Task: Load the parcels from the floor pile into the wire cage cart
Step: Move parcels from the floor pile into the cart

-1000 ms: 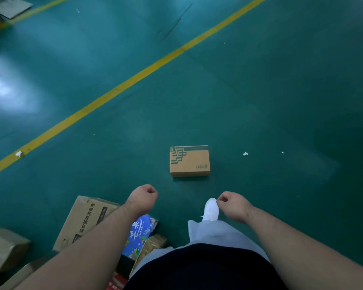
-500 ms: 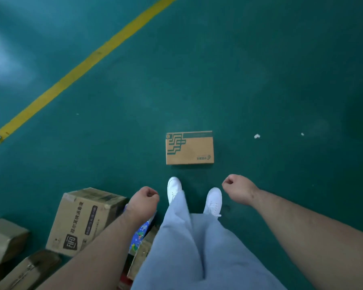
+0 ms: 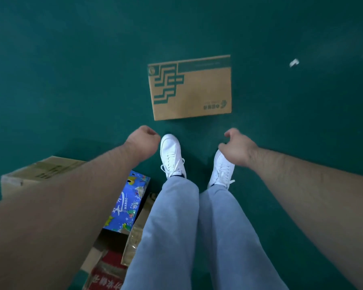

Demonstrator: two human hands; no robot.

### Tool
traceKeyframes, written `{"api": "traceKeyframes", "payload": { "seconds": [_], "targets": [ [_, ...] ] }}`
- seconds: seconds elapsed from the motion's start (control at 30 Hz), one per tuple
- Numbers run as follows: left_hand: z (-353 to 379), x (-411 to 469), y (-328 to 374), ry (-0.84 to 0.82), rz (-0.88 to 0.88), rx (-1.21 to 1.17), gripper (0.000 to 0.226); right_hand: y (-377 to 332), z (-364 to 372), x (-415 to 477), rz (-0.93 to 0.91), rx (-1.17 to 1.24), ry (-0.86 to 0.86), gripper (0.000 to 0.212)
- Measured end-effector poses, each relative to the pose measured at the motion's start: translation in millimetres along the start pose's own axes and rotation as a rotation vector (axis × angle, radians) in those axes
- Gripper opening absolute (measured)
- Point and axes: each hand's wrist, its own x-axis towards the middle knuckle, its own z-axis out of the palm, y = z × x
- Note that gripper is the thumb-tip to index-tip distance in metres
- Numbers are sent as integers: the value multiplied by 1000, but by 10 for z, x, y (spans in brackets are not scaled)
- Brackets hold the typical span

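The left hand [image 3: 144,141] hangs in a closed fist with nothing in it, out in front of the left shoe [image 3: 171,155]. The right hand [image 3: 237,147] is also empty. Its fingers are loosely curled, the thumb stands apart from them, and it hangs over the toe of the right shoe [image 3: 222,171].

Just ahead of both hands, touching neither, a flat brown parcel [image 3: 192,88] lies alone on the green floor [image 3: 71,80]. Its broad face is up and its long axis runs left to right across the view, with the right end tipped slightly away. A green stepped logo marks its left end, and the small print near its right front corner reads upside down from here.

Behind the left forearm are more parcels: a plain brown carton [image 3: 40,168], a blue box printed MANGO [image 3: 128,204] and, nearer, a red-printed box [image 3: 105,277]. A white scrap [image 3: 293,62] lies on the floor off to the right.
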Motion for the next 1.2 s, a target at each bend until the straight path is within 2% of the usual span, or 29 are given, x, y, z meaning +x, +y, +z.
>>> {"api": "traceKeyframes", "payload": {
  "seconds": [0.13,0.2,0.27,0.37,0.5,0.57,0.63,0.73,0.8,1.07,1.2],
  "targets": [
    [250,560,-29,-28,-79,-31,48,-75,97,618,160,61,139,59],
    [339,829,-13,-12,-109,-86,50,-100,98,911,265,187,235,57],
    [415,1085,-8,4,-121,-143,55,-85,64,1172,308,321,300,64],
    [530,1346,4,18,-140,-235,61,11,9,1449,264,398,239,73],
    [655,1474,27,-52,-217,-381,32,123,-2,1595,154,406,173,44],
    [646,1467,11,-63,-191,-371,39,114,-9,1564,151,446,165,48],
    [603,1366,4,-37,-178,-384,52,82,-26,1472,157,501,169,54],
    [501,1083,5,53,-141,-344,55,-27,-78,1239,148,558,190,44],
    [390,833,21,95,-153,-401,58,-143,-159,1016,124,585,182,43],
    [-262,-472,49,174,-165,-724,81,-589,-833,-221,-22,631,103,63],
    [-650,-1248,131,205,-112,-833,82,-883,-1173,-1056,-91,652,90,71]
  ]
}}
